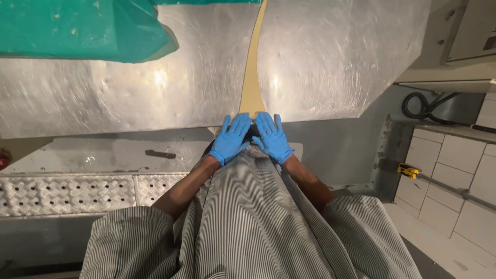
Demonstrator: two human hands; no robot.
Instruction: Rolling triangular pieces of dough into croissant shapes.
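A long, thin, pale tan strip of dough-like sheet point(251, 77) is lying down the middle of the scratched, shiny steel counter point(129, 98), running from the far edge toward the person and widening as it nears the front edge. Its near end is sitting right at that edge, and both hands are resting on it there.

The left hand point(232, 138) in a blue glove is lying flat, fingers spread and pointing away from the body, gripping nothing. The right hand point(272, 137), also blue-gloved, is lying just beside it in the same flat, spread pose, the 2 thumbs nearly meeting over the strip's end. Whether the palms are pressing down or only touching is hard to tell from this angle.

As a judgement, the strip is already laid out along the counter's length, and the handling of its near end is what is in hand; nothing is lifted or folded yet.

A crumpled green plastic sheet point(77, 28) is covering the far left of the counter. The person's grey striped coat point(258, 222) is filling the foreground, with a perforated metal grating point(67, 194) lower left and white wall tiles point(454, 170) to the right.
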